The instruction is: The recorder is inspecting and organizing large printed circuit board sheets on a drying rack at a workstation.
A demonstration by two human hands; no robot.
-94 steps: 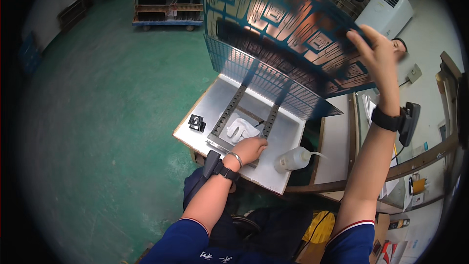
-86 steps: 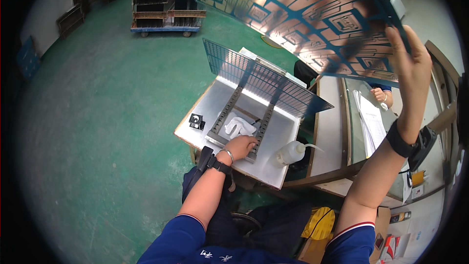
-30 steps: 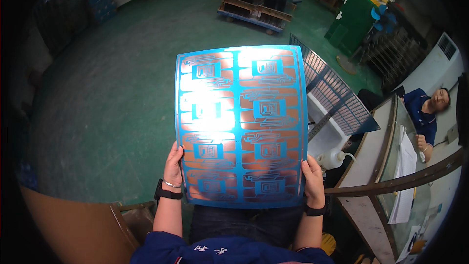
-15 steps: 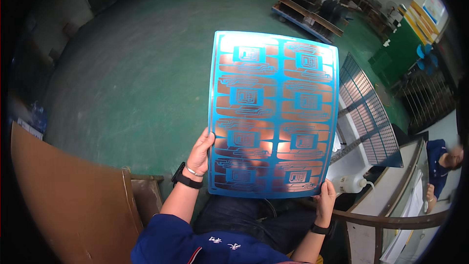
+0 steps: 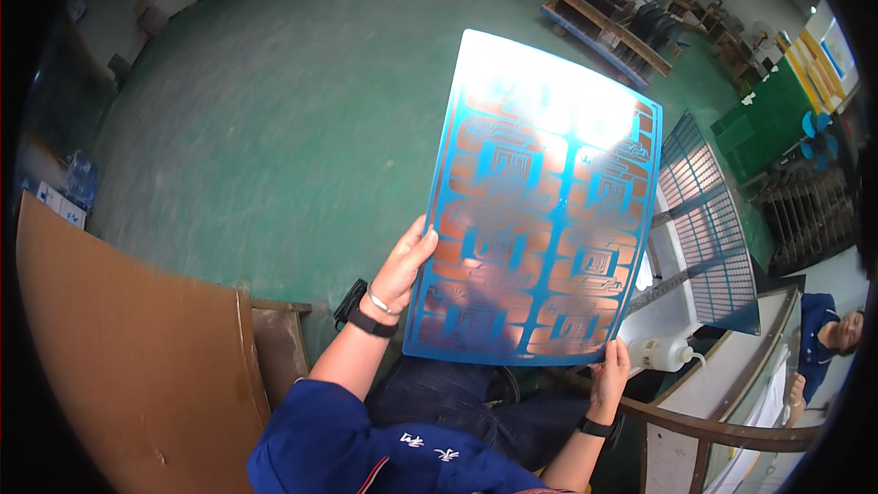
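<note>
A large blue and copper circuit board panel (image 5: 552, 220) is held up in front of me, tilted, with repeated track patterns in two columns. Bright glare washes out its upper part. My left hand (image 5: 405, 267) grips its left edge, thumb on the front face. At the lower right corner, my right hand (image 5: 610, 373) pinches the panel's edge. Behind the panel, to the right, another panel with a fine grid pattern (image 5: 706, 220) leans at a slant. A white squeeze bottle (image 5: 660, 354) with a bent spout lies beside my right hand.
A brown board (image 5: 128, 338) fills the lower left, near a wooden stand (image 5: 279, 343). A wheeled rack (image 5: 608, 14) stands at the far right on the green floor (image 5: 274, 128). Another person (image 5: 823, 334) appears at the right behind a brown rail (image 5: 732, 434).
The held panel has tilted, its top swinging right, and the glare across its upper part has grown. Both hands keep their hold. The whole view has shifted slightly.
</note>
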